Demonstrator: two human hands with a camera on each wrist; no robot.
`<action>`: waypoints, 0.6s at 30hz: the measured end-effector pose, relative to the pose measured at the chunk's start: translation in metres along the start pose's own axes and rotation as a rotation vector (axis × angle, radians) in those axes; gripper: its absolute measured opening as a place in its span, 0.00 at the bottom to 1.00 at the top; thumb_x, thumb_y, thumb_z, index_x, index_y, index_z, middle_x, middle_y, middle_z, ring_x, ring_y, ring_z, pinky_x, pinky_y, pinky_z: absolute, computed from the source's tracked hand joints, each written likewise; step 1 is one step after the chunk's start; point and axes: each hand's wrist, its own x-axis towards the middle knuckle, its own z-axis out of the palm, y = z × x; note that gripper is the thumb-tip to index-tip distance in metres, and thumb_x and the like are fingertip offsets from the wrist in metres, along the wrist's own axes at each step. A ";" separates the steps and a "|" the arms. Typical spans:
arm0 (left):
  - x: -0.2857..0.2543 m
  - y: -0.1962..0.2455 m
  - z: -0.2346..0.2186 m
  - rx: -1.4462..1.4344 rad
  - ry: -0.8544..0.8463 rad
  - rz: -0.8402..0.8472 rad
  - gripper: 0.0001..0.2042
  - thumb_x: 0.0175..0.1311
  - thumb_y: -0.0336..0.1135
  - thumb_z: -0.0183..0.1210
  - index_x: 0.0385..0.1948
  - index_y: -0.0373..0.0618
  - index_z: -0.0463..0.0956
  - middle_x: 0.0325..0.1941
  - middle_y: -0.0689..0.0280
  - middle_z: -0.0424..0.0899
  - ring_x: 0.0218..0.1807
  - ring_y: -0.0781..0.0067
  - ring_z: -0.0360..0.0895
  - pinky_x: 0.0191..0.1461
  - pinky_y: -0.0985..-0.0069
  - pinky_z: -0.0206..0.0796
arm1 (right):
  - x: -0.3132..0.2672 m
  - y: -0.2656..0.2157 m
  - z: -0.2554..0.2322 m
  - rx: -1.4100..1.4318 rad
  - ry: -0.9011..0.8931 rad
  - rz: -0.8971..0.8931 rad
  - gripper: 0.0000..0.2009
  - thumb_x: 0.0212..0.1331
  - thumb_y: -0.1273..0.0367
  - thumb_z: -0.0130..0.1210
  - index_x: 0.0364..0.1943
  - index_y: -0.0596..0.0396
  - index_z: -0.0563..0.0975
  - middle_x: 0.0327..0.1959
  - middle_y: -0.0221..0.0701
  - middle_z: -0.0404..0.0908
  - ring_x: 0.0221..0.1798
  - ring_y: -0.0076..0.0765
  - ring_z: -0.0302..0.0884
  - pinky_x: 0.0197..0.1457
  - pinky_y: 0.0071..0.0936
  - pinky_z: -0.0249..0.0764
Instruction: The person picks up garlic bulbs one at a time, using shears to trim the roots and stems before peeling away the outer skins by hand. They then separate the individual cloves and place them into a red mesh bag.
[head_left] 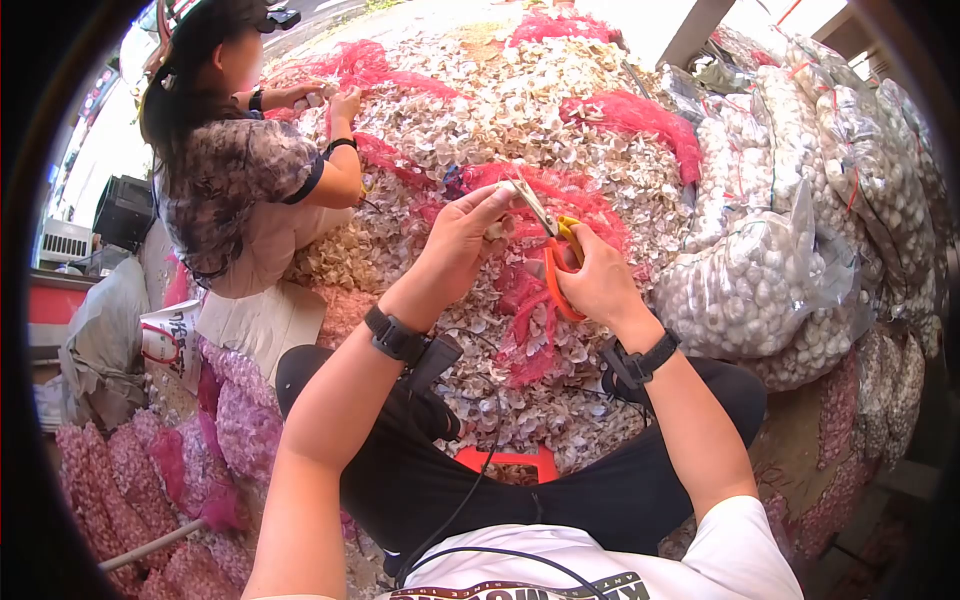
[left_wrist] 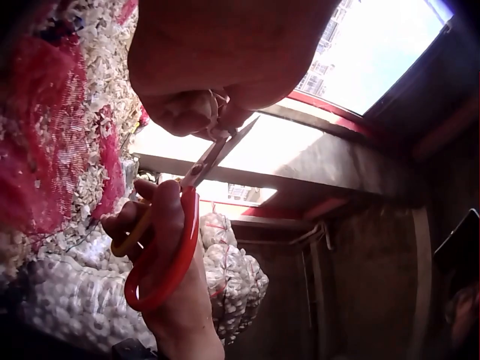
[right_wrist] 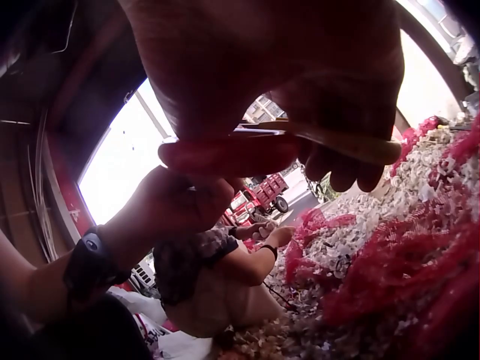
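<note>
In the head view my left hand (head_left: pixel 462 238) pinches a pale garlic bulb (head_left: pixel 496 230), mostly hidden by the fingers. My right hand (head_left: pixel 600 275) grips a pair of scissors (head_left: pixel 562 287) with one orange-red handle and one yellow handle. Their metal blades point up and left, reaching the left fingertips. From the left wrist view, the scissor blades (left_wrist: pixel 212 156) meet something whitish right at the left thumb and fingers. The right wrist view is dark, with the red handle (right_wrist: pixel 232 156) below the right palm.
A wide heap of garlic skins and trimmings (head_left: pixel 480 90) spreads in front, with red mesh netting (head_left: pixel 640 120) across it. Clear bags of garlic bulbs (head_left: pixel 740 290) stand on the right. Another person (head_left: pixel 240 160) crouches at left. Pink mesh sacks (head_left: pixel 130 490) lie at lower left.
</note>
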 end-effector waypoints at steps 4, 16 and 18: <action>-0.001 0.001 0.001 -0.021 0.012 -0.012 0.11 0.73 0.38 0.56 0.49 0.45 0.79 0.40 0.74 0.84 0.34 0.88 0.76 0.32 0.86 0.65 | 0.000 0.001 0.000 0.026 -0.011 0.014 0.31 0.55 0.50 0.63 0.57 0.57 0.74 0.42 0.45 0.84 0.47 0.50 0.83 0.49 0.40 0.76; -0.003 -0.004 0.000 0.045 -0.014 -0.076 0.12 0.71 0.36 0.57 0.51 0.44 0.79 0.42 0.73 0.85 0.38 0.86 0.77 0.39 0.85 0.69 | 0.003 0.006 0.003 0.214 0.092 0.121 0.23 0.58 0.49 0.65 0.34 0.58 0.78 0.24 0.34 0.80 0.29 0.33 0.80 0.33 0.33 0.72; -0.005 -0.007 0.002 0.208 -0.090 -0.119 0.11 0.71 0.36 0.57 0.50 0.44 0.79 0.43 0.73 0.85 0.40 0.87 0.78 0.42 0.84 0.70 | 0.008 0.012 0.005 0.395 0.096 0.121 0.21 0.57 0.52 0.67 0.36 0.57 0.78 0.26 0.30 0.80 0.30 0.26 0.78 0.33 0.28 0.72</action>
